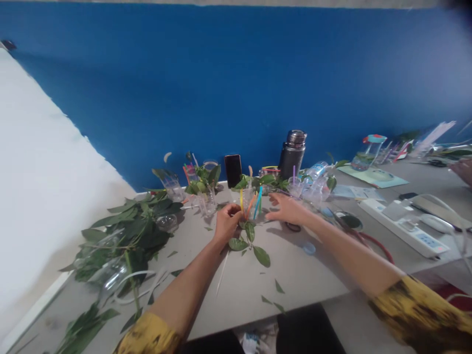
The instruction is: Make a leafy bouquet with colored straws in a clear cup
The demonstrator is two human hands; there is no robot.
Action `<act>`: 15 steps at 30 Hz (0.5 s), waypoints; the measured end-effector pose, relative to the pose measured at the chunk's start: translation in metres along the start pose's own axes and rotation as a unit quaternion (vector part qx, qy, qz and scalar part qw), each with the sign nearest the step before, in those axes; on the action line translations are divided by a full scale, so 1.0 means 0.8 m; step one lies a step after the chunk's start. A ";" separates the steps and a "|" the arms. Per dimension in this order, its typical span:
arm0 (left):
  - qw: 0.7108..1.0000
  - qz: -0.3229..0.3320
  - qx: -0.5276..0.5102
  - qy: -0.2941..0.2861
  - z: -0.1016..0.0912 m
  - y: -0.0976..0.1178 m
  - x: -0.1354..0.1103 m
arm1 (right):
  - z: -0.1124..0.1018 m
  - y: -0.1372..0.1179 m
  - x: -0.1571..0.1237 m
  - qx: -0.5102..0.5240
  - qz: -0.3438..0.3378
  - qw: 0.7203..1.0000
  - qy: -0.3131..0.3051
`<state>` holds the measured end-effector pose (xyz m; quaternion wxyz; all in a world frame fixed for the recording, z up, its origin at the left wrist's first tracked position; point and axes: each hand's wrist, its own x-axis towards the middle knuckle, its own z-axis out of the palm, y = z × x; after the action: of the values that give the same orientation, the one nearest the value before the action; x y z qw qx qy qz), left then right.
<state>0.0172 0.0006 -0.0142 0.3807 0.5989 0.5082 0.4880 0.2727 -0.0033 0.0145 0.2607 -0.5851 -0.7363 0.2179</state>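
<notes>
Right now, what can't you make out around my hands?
Head view:
What the left hand pinches: hidden by its fingers.
Base of the clear plastic cup: behind the left hand.
The other person's hand: cut by the right edge.
Print on the teal sheet: too small.

**Bright straws and green leaves near the fingers, yellow on the sleeves**

Just right of the left hand's fingers (229, 215) stand plastic straws (255, 202) in blue, orange and yellow, and below these fingers lie dark green leaves (250, 232). Far beyond the right hand's fingers (279, 206) is a deep blue wall (221, 98), and to the right of them runs a red cable (373, 244) over the grey table (295, 275). Well below the fingers, the sleeves (416, 314) are yellow with a pattern of black blotches.
</notes>
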 end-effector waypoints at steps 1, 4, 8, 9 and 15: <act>1.000 0.006 0.004 0.002 0.000 -0.001 0.001 | 0.013 0.000 0.006 0.051 -0.013 0.999 0.012; 1.000 0.024 0.003 -0.004 0.000 -0.004 0.004 | 0.043 0.001 0.022 0.156 -0.024 0.987 0.021; 0.999 0.039 -0.007 -0.019 0.004 -0.007 0.005 | 0.060 0.002 0.031 0.242 -0.042 0.969 0.016; 0.999 0.041 -0.005 -0.024 0.005 -0.007 0.004 | 0.062 0.002 0.032 0.254 -0.045 0.966 0.017; 0.998 0.039 0.040 -0.030 0.007 0.001 0.002 | 0.075 0.004 0.032 0.257 -0.053 0.964 0.037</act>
<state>0.0225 0.0025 -0.0140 0.3520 0.6472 0.4919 0.4640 0.2325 0.0212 -0.0301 0.4409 -0.4661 -0.6754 0.3636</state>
